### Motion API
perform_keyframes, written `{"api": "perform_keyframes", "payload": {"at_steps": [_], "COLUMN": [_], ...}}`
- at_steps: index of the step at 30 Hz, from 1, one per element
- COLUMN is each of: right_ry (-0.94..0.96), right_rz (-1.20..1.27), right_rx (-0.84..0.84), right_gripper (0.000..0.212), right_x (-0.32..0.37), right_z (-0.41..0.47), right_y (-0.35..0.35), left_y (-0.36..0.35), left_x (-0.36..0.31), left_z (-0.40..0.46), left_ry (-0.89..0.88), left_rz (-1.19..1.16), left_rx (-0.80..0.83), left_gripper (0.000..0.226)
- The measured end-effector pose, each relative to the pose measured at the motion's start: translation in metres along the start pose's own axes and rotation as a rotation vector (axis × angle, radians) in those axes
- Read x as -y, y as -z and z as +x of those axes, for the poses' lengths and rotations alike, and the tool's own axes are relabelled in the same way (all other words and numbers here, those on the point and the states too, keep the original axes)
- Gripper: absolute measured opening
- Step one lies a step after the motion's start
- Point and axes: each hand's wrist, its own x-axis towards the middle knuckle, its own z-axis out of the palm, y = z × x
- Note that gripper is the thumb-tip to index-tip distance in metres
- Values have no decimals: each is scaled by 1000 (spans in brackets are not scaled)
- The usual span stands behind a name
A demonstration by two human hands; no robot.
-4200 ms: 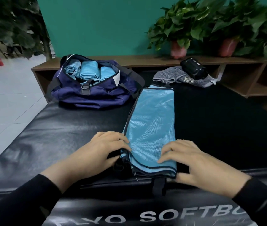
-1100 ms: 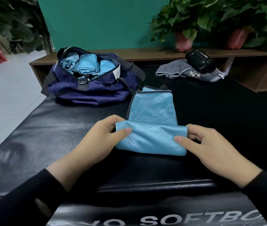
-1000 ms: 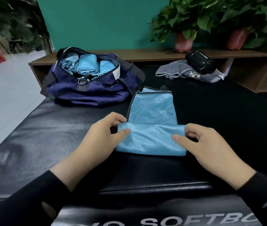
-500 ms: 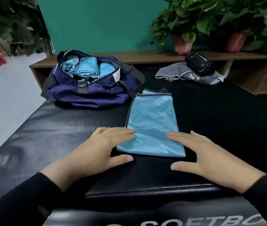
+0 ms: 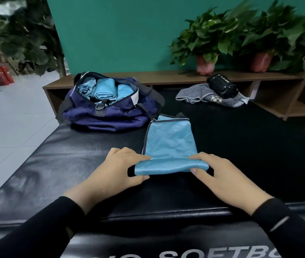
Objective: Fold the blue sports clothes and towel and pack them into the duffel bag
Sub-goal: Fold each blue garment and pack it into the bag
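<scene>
On the black padded mat [image 5: 73, 164], the blue garment [image 5: 170, 142] lies flat with its near end rolled; the left hand [image 5: 118, 170] and right hand [image 5: 220, 174] pinch that roll at either end. Slack grip could let the slippery fabric unroll or skew. Behind it, the open duffel bag [image 5: 110, 116] already holds three blue rolls [image 5: 104, 90] — little room looks left.

Long black sleeves [image 5: 36, 233], grey dash on right cuff.
</scene>
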Motion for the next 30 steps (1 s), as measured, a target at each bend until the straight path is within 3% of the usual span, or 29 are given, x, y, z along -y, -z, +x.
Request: {"api": "perform_keyframes", "payload": {"at_steps": [3, 7, 9, 13, 14, 16, 18, 20, 23, 27, 30], "right_ry": [-26, -42, -77, -143, -119, 25, 170, 187, 130, 116, 84], "right_rz": [100, 287, 330, 81, -36, -207, -274, -256, -169, -169, -137], "right_rx": [17, 14, -13, -253, -293, -338, -326, -229, -61, 204, 210], "right_gripper": [9, 13, 20, 40, 43, 31, 25, 30, 33, 71, 76], "right_x": [7, 12, 12, 5, 4, 7, 7, 6, -1, -12, -21], "right_z": [-7, -8, -5, 10, 13, 16, 16, 13, 11, 12, 18], "right_y": [5, 11, 9, -4, -7, -12, -18, -25, -21, 0, 2], "left_y": [5, 17, 17, 3, 0, -1, -3, -8, -18, -12, -4], "left_x": [-8, -22, -23, -17, -19, -24, -29, -32, -25, -7, -3], "left_z": [-8, -15, -13, 1, 4, 9, 9, 7, 2, 0, 1], "left_ry": [94, 238, 321, 510, 509, 312, 14, -132, -109, -20, 71], "left_rz": [-238, -602, -672, -441, -318, -82, 68, 125, 154, 99, 35], "left_rx": [-34, 68, 63, -217, -299, -402, -351, -195, -16, 86, 145], "left_gripper": [22, 13, 12, 15, 19, 18, 21, 31, 53, 66, 70]}}
